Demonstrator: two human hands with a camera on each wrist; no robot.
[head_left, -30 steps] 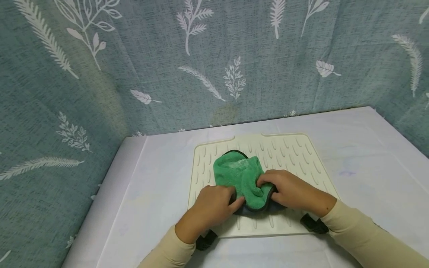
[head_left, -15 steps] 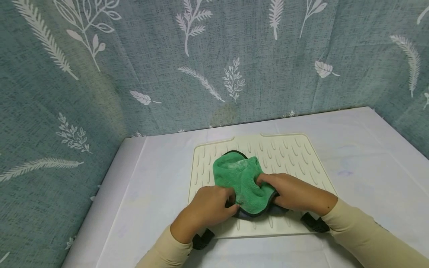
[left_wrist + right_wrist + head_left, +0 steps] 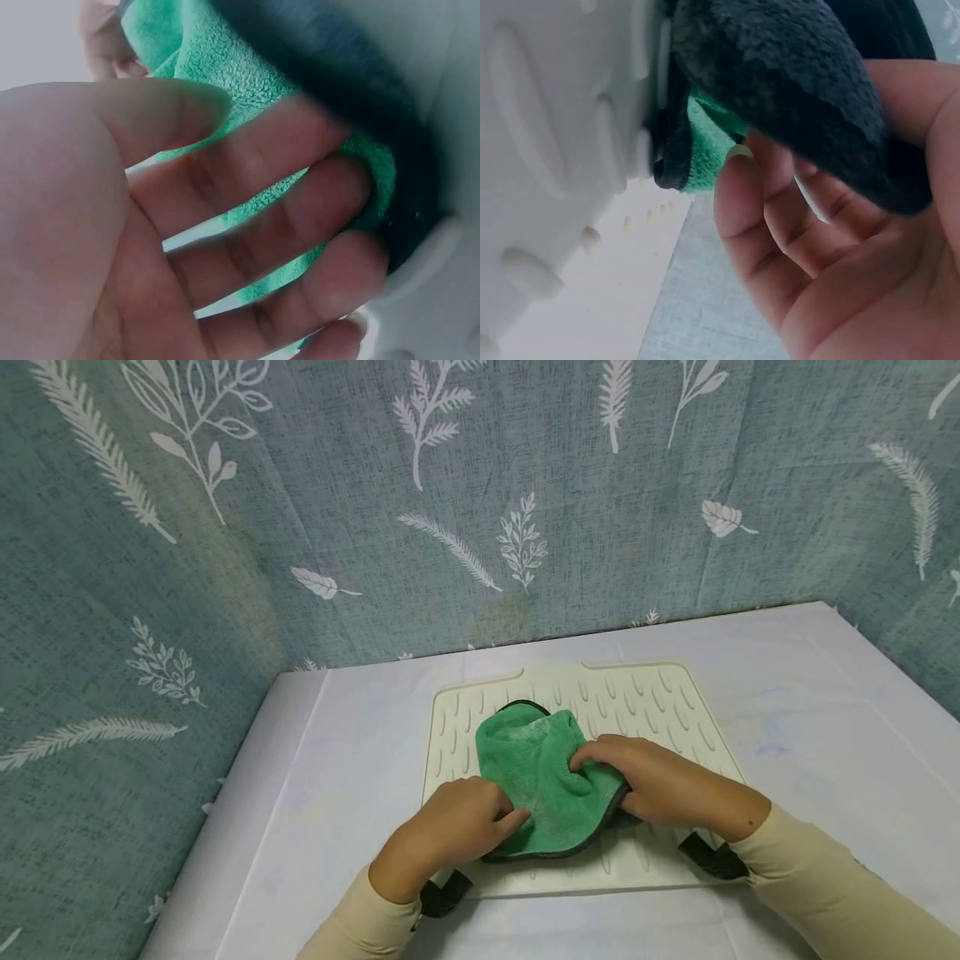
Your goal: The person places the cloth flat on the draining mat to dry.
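One white-covered worktop (image 3: 360, 743) carries a cream, rectangular, ridged mat (image 3: 652, 693), on which lies a rumpled green plush cloth with dark edging (image 3: 532, 777). The right hand (image 3: 648, 778) pinches the cloth's right side between thumb and fingers; the left hand (image 3: 453, 817), fingers slightly apart, touches its near-left edge.

A plain cream left sleeve (image 3: 369, 917) and matching right sleeve (image 3: 832, 881) are worn, each accompanied by a small black block (image 3: 446, 895).

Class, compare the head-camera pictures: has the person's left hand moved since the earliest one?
Yes: the left hand has shifted slightly leftward, judged against the cream mat.
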